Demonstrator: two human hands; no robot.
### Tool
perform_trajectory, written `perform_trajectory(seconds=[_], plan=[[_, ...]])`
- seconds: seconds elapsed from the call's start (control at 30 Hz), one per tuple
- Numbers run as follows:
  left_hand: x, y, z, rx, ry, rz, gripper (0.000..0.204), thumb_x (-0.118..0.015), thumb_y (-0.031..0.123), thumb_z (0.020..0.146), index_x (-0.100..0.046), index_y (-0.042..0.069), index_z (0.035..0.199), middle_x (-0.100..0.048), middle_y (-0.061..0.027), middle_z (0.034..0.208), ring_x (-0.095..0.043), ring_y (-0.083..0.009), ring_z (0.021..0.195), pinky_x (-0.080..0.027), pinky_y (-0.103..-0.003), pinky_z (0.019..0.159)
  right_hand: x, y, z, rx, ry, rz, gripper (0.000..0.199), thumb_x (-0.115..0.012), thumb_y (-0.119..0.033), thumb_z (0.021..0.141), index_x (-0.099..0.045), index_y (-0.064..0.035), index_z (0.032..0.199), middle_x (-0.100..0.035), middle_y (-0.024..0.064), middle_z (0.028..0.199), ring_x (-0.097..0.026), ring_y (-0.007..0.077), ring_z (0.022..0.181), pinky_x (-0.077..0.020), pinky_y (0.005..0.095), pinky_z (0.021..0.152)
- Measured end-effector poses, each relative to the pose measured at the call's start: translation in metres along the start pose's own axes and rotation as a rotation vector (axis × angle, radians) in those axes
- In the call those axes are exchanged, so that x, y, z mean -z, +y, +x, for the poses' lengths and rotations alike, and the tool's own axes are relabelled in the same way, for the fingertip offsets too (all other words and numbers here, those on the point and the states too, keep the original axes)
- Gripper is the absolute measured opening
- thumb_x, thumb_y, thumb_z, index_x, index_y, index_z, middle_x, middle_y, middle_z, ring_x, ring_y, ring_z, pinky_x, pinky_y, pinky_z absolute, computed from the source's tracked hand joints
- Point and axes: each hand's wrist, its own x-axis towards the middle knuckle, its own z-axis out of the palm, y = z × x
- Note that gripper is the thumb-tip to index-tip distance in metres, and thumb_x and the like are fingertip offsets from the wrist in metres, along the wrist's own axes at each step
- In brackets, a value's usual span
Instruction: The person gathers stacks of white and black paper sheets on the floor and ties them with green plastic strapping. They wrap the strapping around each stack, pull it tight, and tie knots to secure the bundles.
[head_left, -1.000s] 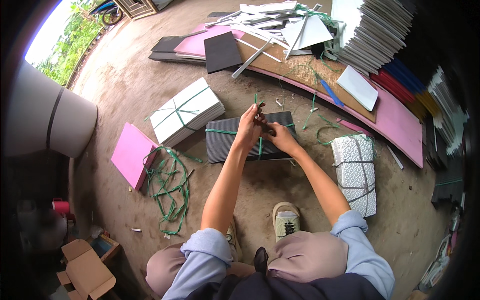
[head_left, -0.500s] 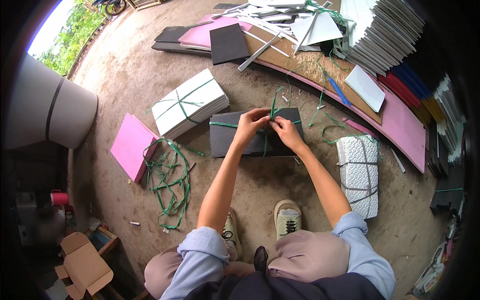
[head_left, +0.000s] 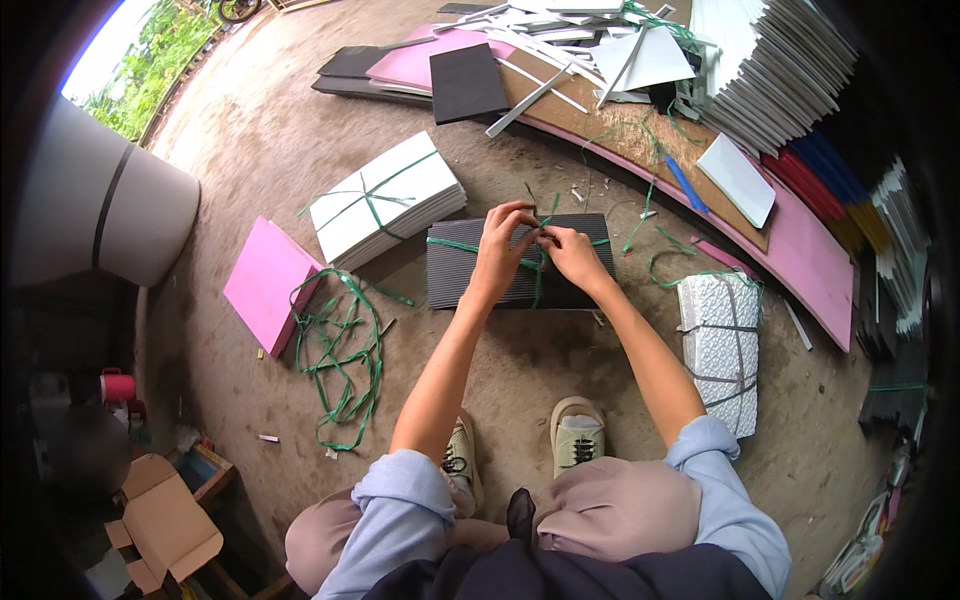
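Note:
In front of my feet lies a bundle of black ribbed sheets [head_left: 458,284], with green plastic twine [head_left: 458,244] running along and across it. My left hand [head_left: 503,250] pinches the twine above the bundle's middle, its upper fingers bent and raised. Close beside it, my right hand [head_left: 573,257] has thumb and fingers pressed together on the same twine where the strands cross. Loose twine ends stick up past the fingertips; the crossing itself is partly hidden by the fingers.
A tied white stack [head_left: 385,198] and pink sheets [head_left: 262,280] lie left, near tangled green twine [head_left: 345,370]. A wrapped white textured bundle [head_left: 722,345] is right. Beyond are a blue-handled cutter [head_left: 686,186], a long pink-edged board [head_left: 815,285] and piled white offcuts [head_left: 560,40].
My left hand has lifted its upper fingers and shifted slightly at the crossing. The right hand stays pinched there. The whole view has moved a little.

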Motion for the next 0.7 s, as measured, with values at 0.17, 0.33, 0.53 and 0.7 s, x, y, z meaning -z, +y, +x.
perform_trajectory(seconds=[0.17, 0.33, 0.53, 0.7], plan=[[0.021, 0.010, 0.010, 0.196, -0.261, 0.148, 0.015, -0.060, 0.008, 0.075, -0.055, 0.006, 0.089, -0.055, -0.0105, 0.099, -0.051, -0.0245, 0.099, -0.043, -0.037, 0.079, 0.005, 0.002, -0.001, 0.121, -0.007, -0.074, 0.022, -0.052, -0.018, 0.082, -0.058, -0.0032, 0.097, -0.059, 0.0208, 0.080, -0.058, 0.0356, 0.077, -0.0443, 0.0400, 0.065], [0.021, 0.005, 0.014, -0.105, -0.010, 0.175, 0.016, -0.065, 0.006, 0.069, -0.056, 0.003, 0.082, -0.046, -0.0115, 0.109, -0.046, -0.0281, 0.098, -0.040, -0.036, 0.082, 0.003, -0.004, -0.003, 0.069, -0.023, -0.053, 0.021, -0.051, -0.019, 0.082, -0.057, -0.0031, 0.096, -0.058, 0.0213, 0.076, -0.057, 0.0362, 0.075, -0.0434, 0.0415, 0.063], [0.026, 0.000, 0.024, 0.227, -0.281, -0.027, 0.016, -0.066, 0.007, 0.069, -0.060, -0.001, 0.080, -0.060, -0.0139, 0.079, -0.059, -0.0215, 0.073, -0.046, -0.031, 0.065, 0.006, -0.006, -0.007, 0.194, 0.072, -0.220, 0.017, -0.055, -0.017, 0.080, -0.059, -0.0034, 0.089, -0.060, 0.0151, 0.084, -0.056, 0.0292, 0.083, -0.0444, 0.0375, 0.066], [0.036, 0.001, 0.031, 0.450, -0.456, -0.049, 0.013, -0.065, 0.011, 0.073, -0.065, 0.001, 0.081, -0.062, -0.0090, 0.064, -0.059, -0.0124, 0.060, -0.047, -0.026, 0.058, 0.018, -0.017, -0.008, 0.574, 0.250, -0.406, 0.010, -0.059, -0.013, 0.077, -0.060, -0.0071, 0.084, -0.060, 0.0040, 0.083, -0.049, 0.0191, 0.092, -0.0375, 0.0357, 0.082]])
